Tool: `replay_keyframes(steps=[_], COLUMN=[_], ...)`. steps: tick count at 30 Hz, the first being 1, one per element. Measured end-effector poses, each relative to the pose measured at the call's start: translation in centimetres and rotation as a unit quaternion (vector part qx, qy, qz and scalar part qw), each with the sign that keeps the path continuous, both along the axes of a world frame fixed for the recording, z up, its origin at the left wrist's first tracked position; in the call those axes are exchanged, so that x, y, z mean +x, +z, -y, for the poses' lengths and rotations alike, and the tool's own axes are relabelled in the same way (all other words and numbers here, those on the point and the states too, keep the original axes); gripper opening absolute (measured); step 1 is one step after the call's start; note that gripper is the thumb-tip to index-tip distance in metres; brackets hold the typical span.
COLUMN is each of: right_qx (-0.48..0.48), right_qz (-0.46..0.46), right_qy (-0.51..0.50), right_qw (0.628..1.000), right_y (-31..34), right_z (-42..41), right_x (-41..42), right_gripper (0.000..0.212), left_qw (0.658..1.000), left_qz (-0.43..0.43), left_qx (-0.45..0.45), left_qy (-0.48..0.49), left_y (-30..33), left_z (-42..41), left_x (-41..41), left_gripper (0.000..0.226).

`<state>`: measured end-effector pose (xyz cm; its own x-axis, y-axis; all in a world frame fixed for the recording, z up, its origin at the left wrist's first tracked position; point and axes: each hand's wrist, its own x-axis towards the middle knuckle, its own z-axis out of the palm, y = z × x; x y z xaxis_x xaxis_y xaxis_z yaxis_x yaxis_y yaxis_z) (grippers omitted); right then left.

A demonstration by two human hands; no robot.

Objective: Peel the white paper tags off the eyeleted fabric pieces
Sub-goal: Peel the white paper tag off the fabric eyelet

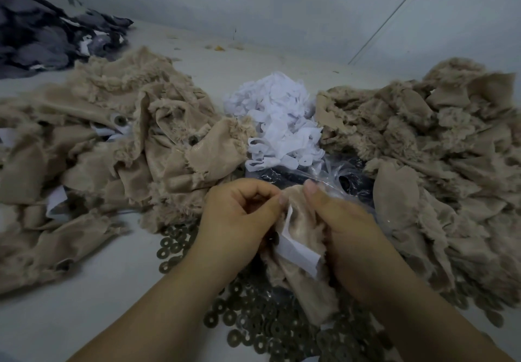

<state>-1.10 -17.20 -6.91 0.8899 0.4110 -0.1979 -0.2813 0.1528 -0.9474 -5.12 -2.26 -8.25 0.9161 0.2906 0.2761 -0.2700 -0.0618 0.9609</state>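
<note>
- Fabric piece (298,220) sits front and centre, held up over the scattered metal washers (253,319) on the desk (84,305).
- Left hand (239,217) has its grip pinched on the top edge, right by the white paper tag (296,251).
- Right hand (344,226) has its grip clamped round the cloth, thumb up.
- Best play: hold the cloth taut, peel slow and low so the paper comes off whole, then onto the peeled tag pile (279,124).

Scattered metal washers (270,330), clear plastic bag (338,172), dark fabric heap (42,34)
</note>
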Motion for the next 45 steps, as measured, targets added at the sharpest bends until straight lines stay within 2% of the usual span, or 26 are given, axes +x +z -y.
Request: replay_keyframes(steps=[2,5,10,14,18,23,26,29,30,34,37,41,43,45], right_qx=[0.018,0.042,0.097,0.175,0.223,0.234,0.248,0.26,0.261,0.231,0.186,0.095,0.08,0.094], right_qz=[-0.058,-0.137,-0.179,-0.184,-0.156,-0.13,-0.117,-0.112,-0.106,-0.032,0.027,0.086,0.089,0.074], right_qy=[0.008,0.013,0.037,0.009,0.02,-0.026,-0.048,-0.07,-0.072,-0.069,-0.067,-0.078,-0.085,-0.078], right_qw=[0.998,0.99,0.978,0.967,0.962,0.963,0.961,0.956,0.957,0.97,0.98,0.989,0.989,0.99], right_y=[0.1,0.9,2.6,3.3,3.3,2.9,2.7,2.5,2.4,2.0,1.3,0.6,0.3,0.3], right_z=[0.0,0.1,0.5,0.4,0.2,-0.5,-0.7,-0.8,-0.9,-1.1,-1.3,-1.2,-1.1,-1.2], right_x=[0.2,0.4,-0.1,-0.2,-0.5,-0.9,-1.1,-1.3,-1.4,-2.2,-2.8,-3.2,-3.3,-3.3], right_gripper=[0.038,0.049,0.043,0.046,0.048,0.036,0.034,0.033,0.032,0.034,0.035,0.033,0.03,0.027], left_qw=[0.997,0.986,0.975,0.975,0.981,0.989,0.991,0.99,0.987,0.978,0.971,0.932,0.921,0.932], left_qz=[0.056,0.122,0.153,0.147,0.103,0.086,0.055,0.015,0.02,0.056,0.074,0.087,0.059,0.044], left_qx=[0.048,0.106,0.155,0.155,0.149,0.072,0.083,0.104,0.118,0.125,0.164,0.306,0.354,0.347], left_qy=[0.006,0.023,0.042,0.065,0.073,0.092,0.087,0.09,0.106,0.155,0.16,0.176,0.15,0.088], left_y=[0.1,0.1,0.6,2.2,3.6,3.6,2.9,2.4,2.4,2.9,3.5,3.5,3.1,2.9], left_z=[0.3,0.5,0.6,0.6,0.9,0.8,0.6,0.9,1.0,1.0,1.5,2.5,2.7,2.6], left_x=[-0.2,-0.2,-0.3,-0.7,-1.4,-3.3,-4.8,-5.7,-5.7,-5.6,-5.0,-4.4,-4.4,-4.7], left_gripper=[0.01,0.009,0.01,0.009,0.015,0.013,0.021,0.013,0.01,0.02,0.016,0.005,0.009,0.007])
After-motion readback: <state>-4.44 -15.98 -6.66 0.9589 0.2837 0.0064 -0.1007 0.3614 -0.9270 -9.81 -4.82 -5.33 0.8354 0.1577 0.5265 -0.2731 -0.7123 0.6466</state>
